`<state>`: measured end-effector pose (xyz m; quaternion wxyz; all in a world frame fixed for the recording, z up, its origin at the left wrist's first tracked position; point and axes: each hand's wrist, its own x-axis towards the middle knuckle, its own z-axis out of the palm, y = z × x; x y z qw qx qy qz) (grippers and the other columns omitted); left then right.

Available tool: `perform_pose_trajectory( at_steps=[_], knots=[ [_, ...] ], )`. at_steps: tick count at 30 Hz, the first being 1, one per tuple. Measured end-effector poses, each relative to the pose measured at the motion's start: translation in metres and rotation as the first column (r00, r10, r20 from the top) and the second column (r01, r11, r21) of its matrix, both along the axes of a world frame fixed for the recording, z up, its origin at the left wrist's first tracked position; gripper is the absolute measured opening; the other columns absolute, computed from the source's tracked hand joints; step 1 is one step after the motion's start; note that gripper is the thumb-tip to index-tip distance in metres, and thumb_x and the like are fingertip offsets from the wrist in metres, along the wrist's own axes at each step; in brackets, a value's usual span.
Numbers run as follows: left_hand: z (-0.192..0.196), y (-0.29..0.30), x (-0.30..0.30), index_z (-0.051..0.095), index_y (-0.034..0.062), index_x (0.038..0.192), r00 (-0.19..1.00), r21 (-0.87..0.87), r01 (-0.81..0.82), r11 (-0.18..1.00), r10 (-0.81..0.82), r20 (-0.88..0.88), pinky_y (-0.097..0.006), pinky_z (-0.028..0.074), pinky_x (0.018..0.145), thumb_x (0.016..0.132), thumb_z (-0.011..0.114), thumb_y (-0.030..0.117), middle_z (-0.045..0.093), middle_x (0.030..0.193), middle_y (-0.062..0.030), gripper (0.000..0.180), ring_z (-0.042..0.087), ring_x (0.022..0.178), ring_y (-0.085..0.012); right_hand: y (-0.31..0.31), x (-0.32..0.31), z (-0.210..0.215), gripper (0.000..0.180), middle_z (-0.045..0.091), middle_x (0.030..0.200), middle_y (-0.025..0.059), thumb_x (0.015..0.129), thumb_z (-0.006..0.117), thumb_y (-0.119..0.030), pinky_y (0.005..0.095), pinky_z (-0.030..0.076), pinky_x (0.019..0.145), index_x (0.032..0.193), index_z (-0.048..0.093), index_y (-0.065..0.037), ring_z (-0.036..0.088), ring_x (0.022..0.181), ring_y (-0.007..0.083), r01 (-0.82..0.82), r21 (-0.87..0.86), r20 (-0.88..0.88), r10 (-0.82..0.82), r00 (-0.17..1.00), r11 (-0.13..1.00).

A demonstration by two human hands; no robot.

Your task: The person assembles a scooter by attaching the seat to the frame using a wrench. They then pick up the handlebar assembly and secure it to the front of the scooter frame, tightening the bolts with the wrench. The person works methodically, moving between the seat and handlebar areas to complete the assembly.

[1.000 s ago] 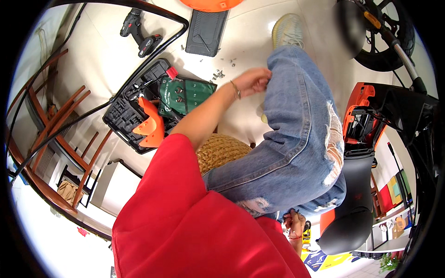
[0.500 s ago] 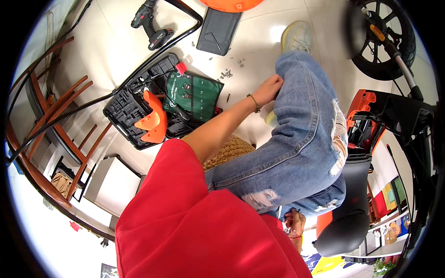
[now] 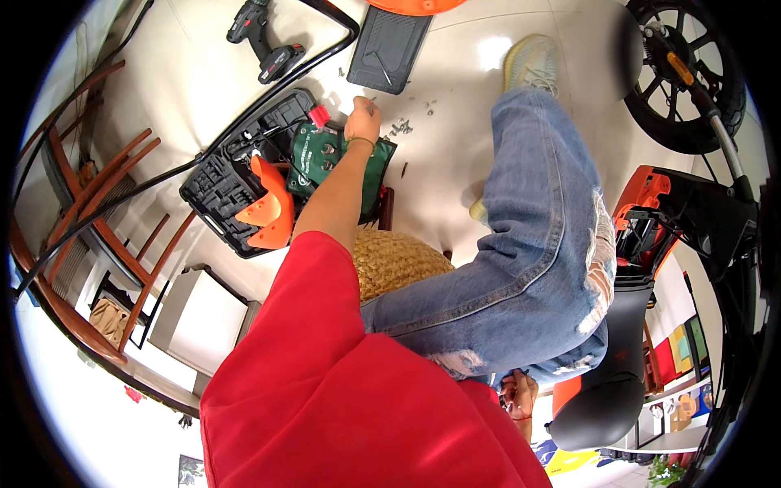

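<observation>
Since the earlier frame, the left hand [image 3: 363,119] has been moved off the jeans-clad knee and out over the floor. It is now seen curled shut, just above the green tool pouch [image 3: 335,163], with scattered screws [image 3: 404,124] just right of it. The right hand [image 3: 518,396] is glimpsed low by the thigh; its grip cannot be told.

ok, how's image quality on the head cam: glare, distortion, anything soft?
Head view: heavy fisheye, black corners, the chair bends along the rim; a bright glare patch on the glossy floor near the shoe; the red sleeve fills the lower frame; the left hand looks fairly sharp; the right hand is partly hidden.
</observation>
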<state>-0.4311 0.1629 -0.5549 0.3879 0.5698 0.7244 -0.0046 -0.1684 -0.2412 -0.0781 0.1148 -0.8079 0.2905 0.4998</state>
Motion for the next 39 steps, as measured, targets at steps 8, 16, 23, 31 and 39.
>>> perform_pose_trajectory(
  at_steps=[8, 16, 23, 31, 39],
  knots=[
    [-0.01, 0.019, 0.015, 0.05, 0.0065, 0.104, 0.996, -0.028, -0.012, 1.0, 0.009, -0.091, -0.05, 0.048, 0.078, 0.093, 0.055, 0.027, 0.067, 0.095, -0.0206, 0.024, 0.064, 0.091, -0.0414, 0.001, 0.001, 0.005, 0.036, 0.059, 0.052, 0.0124, 0.09, 0.06, -0.026, 0.0248, 0.033, 0.034, 0.071, 0.065, 0.004, 0.043, 0.034, 0.013, 0.017, 0.017, -0.013, -0.016, 1.0, 1.0],
    [0.034, -0.01, 0.03, 0.061, -0.0011, 0.09, 0.878, -0.362, -0.209, 0.909, 0.337, 0.339, -0.037, 0.052, 0.06, 0.088, 0.054, 0.026, 0.066, 0.08, -0.0136, 0.028, 0.063, 0.065, -0.023, -0.008, -0.005, -0.001, 0.036, 0.058, 0.052, 0.0109, 0.09, 0.06, -0.027, 0.0235, 0.029, 0.034, 0.07, 0.064, 0.003, 0.04, 0.033, 0.0106, -0.034, 0.095, 0.052, 0.029, 0.998, 0.995],
    [0.222, -0.019, 0.054, 0.047, 0.0109, 0.088, 0.056, -0.808, 0.02, 0.589, 0.806, 0.589, -0.025, 0.031, 0.054, 0.09, 0.05, 0.019, 0.042, 0.07, -0.0021, 0.009, 0.036, 0.058, -0.0105, -0.02, -0.022, -0.008, 0.033, 0.056, 0.051, 0.0091, 0.09, 0.061, -0.026, 0.023, 0.028, 0.033, 0.071, 0.061, 0.001, 0.044, 0.035, 0.0112, -0.111, 0.202, 0.174, 0.076, 0.982, 0.973],
    [0.396, -0.035, 0.058, 0.051, 0.0109, 0.099, -0.034, -0.455, 0.197, 0.868, 0.47, 0.882, -0.024, 0.031, 0.057, 0.095, 0.049, 0.013, 0.044, 0.075, 0.0004, 0.006, 0.038, 0.062, -0.009, 0.005, -0.049, 0.01, 0.022, 0.054, 0.06, 0.0008, 0.092, 0.059, -0.022, 0.0221, 0.03, 0.044, 0.087, 0.066, -0.002, 0.042, 0.048, 0.0069, -0.299, 0.505, 0.41, 0.079, 0.909, 0.809],
    [0.487, -0.124, 0.087, 0.052, 0.0092, 0.097, 0.207, -0.436, 0.548, 0.713, 0.39, 0.897, -0.021, 0.037, 0.058, 0.094, 0.053, 0.01, 0.053, 0.08, -0.0009, 0.002, 0.048, 0.068, -0.0073, 0.047, -0.084, 0.07, 0.016, 0.057, 0.075, -0.0036, 0.084, 0.07, -0.008, 0.0203, 0.039, 0.057, 0.099, 0.066, -0.002, 0.048, 0.063, 0.0022, -0.555, 0.719, 0.633, -0.063, 0.772, 0.418]
  ],
)
